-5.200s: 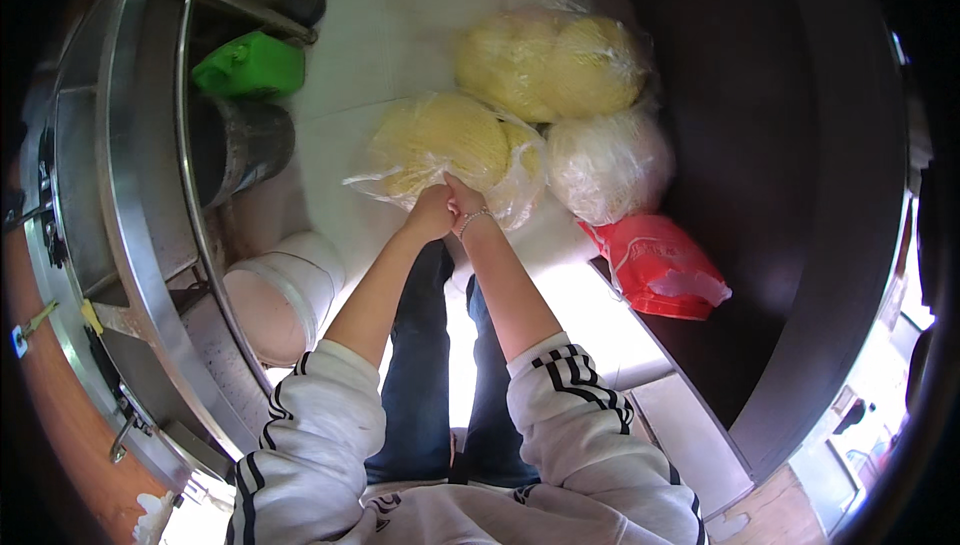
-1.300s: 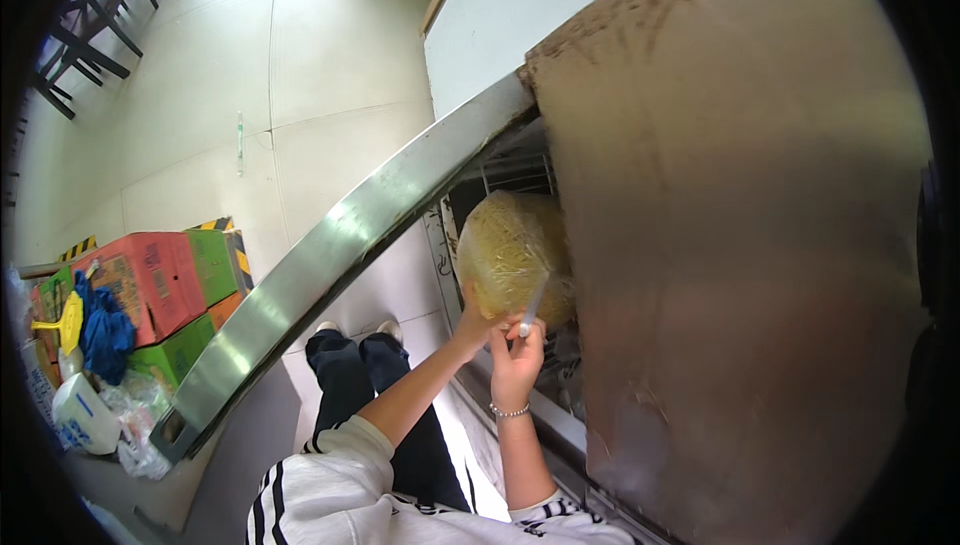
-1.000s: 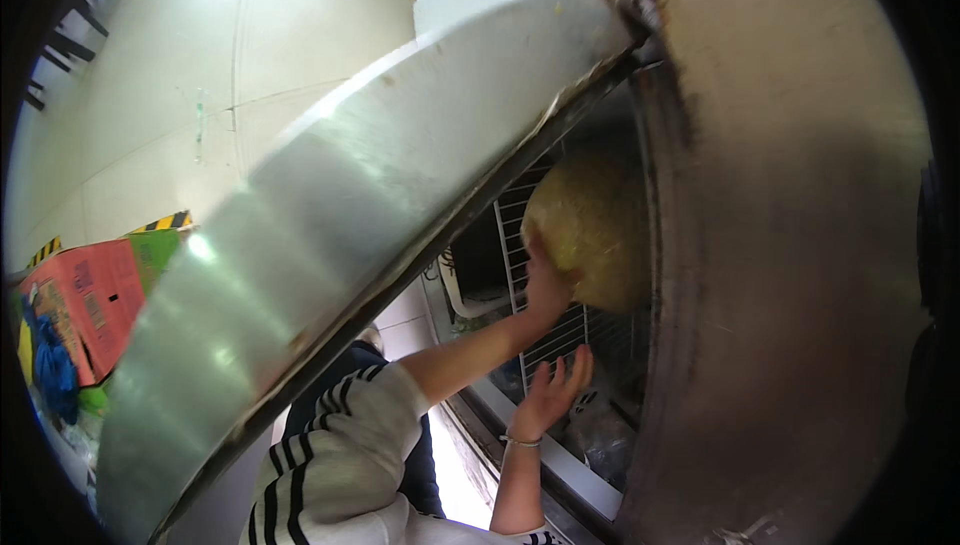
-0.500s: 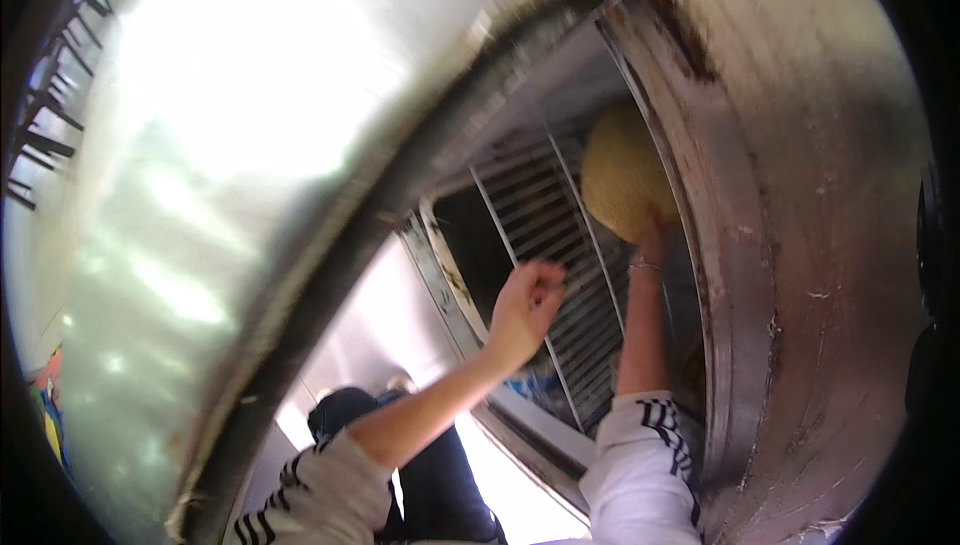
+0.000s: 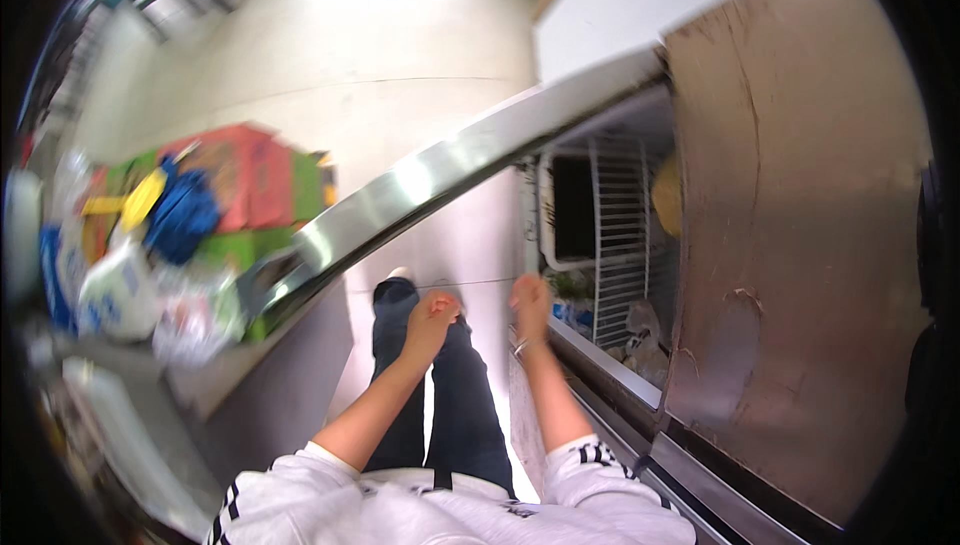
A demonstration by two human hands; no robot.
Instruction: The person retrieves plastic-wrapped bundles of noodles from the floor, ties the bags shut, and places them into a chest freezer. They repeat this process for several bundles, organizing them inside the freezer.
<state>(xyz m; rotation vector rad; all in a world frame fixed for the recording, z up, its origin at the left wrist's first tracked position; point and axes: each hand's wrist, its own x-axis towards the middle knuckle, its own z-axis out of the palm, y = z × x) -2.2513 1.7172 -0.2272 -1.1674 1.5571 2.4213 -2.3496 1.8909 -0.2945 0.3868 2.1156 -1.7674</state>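
My left hand (image 5: 433, 323) is held in front of my legs, its fingers curled in, with nothing visible in them. Beside the open fridge (image 5: 605, 373) is my right hand (image 5: 530, 307), outside the opening; motion blurs its fingers, and nothing shows in it. A bracelet circles that wrist. Inside the fridge, a rounded yellow thing (image 5: 667, 195) sits behind the wire rack (image 5: 622, 235), mostly hidden by the steel front. The fridge door (image 5: 430, 173) stands open ahead of me, slanting across the view.
At the left, red and green boxes (image 5: 255, 180) carry a blue cloth-like bundle (image 5: 183, 210) and a yellow item (image 5: 143, 197). Clear plastic bags (image 5: 195, 320) lie nearby. Low in the fridge is a bagged item (image 5: 647, 353). A steel worktop (image 5: 790, 245) lies to the right.
My right hand has come out of the fridge, leaving the yellow thing inside. My left hand has drawn back from the rack toward my body. The view has pulled back from the fridge.
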